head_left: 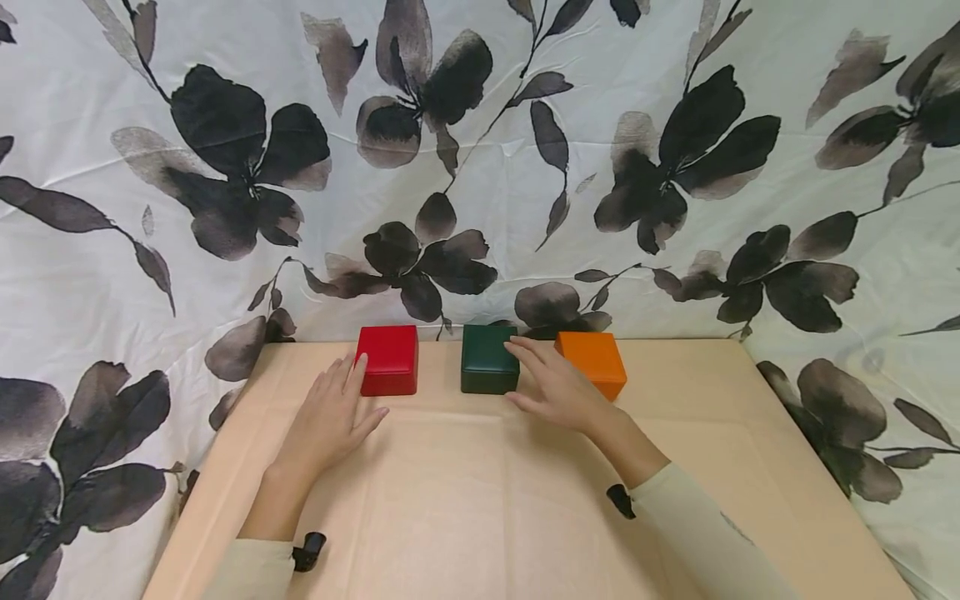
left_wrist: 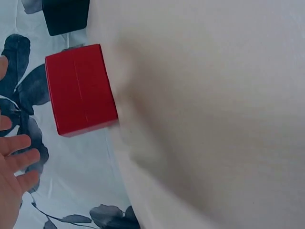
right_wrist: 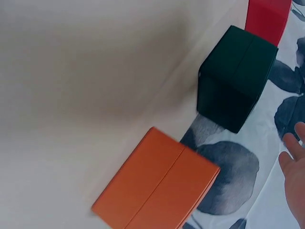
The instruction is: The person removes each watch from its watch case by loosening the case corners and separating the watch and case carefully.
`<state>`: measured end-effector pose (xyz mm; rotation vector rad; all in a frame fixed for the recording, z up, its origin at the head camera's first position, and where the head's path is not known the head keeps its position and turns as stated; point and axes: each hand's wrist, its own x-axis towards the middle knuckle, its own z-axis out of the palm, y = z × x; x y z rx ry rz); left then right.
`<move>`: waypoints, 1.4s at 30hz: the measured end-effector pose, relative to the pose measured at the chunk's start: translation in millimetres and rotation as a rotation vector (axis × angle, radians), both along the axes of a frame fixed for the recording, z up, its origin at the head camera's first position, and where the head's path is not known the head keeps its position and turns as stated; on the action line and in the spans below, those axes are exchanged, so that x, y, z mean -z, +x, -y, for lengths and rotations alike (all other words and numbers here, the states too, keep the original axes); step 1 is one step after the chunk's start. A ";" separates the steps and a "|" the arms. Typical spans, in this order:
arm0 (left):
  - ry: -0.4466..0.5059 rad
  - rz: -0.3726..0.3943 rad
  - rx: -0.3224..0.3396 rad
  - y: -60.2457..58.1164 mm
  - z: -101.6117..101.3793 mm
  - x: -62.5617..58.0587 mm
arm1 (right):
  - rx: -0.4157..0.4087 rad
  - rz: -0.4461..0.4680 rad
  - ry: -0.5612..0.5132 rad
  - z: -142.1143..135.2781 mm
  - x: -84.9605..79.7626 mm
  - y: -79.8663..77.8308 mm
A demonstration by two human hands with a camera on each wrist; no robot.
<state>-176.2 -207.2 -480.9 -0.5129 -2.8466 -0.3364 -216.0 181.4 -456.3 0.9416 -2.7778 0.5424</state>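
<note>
Three small lidded boxes stand in a row at the table's far edge: a red box (head_left: 388, 362), a dark green box (head_left: 486, 360) and an orange box (head_left: 596, 362). My left hand (head_left: 324, 421) is over the table at the red box's left side, fingers extended and thumb apart; in the left wrist view its fingers show apart from the red box (left_wrist: 82, 90). Between the green and orange boxes, my right hand (head_left: 558, 385) reaches with extended fingers, their tips overlapping the green box's right edge in the head view. Neither hand holds anything.
The table (head_left: 450, 500) has a pale beige covering with faint creases. Behind it and along both sides hangs a white cloth (head_left: 525, 200) with dark floral print. A black band part (head_left: 309, 552) shows at the left wrist, another (head_left: 621, 501) at the right.
</note>
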 end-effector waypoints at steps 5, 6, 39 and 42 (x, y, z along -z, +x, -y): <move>0.072 -0.046 0.016 -4.6 7.4 4.0 | -0.033 0.023 -0.016 16.3 -3.7 -1.8; 0.097 -0.038 0.012 -5.5 8.9 5.0 | -0.042 0.023 -0.013 19.1 -3.8 -2.8; 0.700 0.385 -0.231 -45.3 19.1 26.8 | -0.130 0.119 0.016 96.9 -11.4 -42.0; 0.722 0.411 -0.228 -47.1 20.8 28.2 | -0.133 0.147 0.008 106.2 -13.1 -43.3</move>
